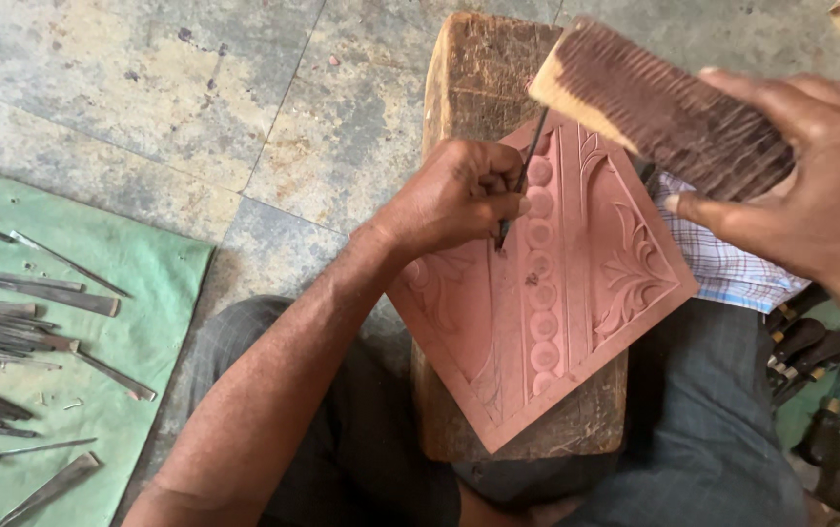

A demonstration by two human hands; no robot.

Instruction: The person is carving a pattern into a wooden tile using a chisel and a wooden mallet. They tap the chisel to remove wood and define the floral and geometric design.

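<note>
A thin metal chisel (523, 181) stands nearly upright with its tip on the reddish carved panel (576, 293), right at the row of round beads that runs down the panel's middle. The left hand (454, 200) pinches the chisel low on its shank, fingers curled tightly round it and knuckles resting on the panel's face. The right hand (810, 190) is closed in a firm grip on a dark, grooved wooden mallet block (669, 112), held raised above the chisel's top end and apart from it. The panel looks stiff and brittle, probably soft stone or a dense board: its raised leaves and beads would likely chip under a careless blow, and it seems heavy enough to lie steady, best lifted by its plain outer edges rather than the carved relief. The chisel is slender and rigid, likely slippery if held too high, so the low pinch near the tip suits it. The panel lies tilted like a diamond on a worn wooden block (483, 78) set between the person's knees. A checked cloth (722, 263) lies under the panel's right corner. To the left, a green mat (137, 332) on the stone floor (146, 88) carries many spare chisels (10, 322).
</note>
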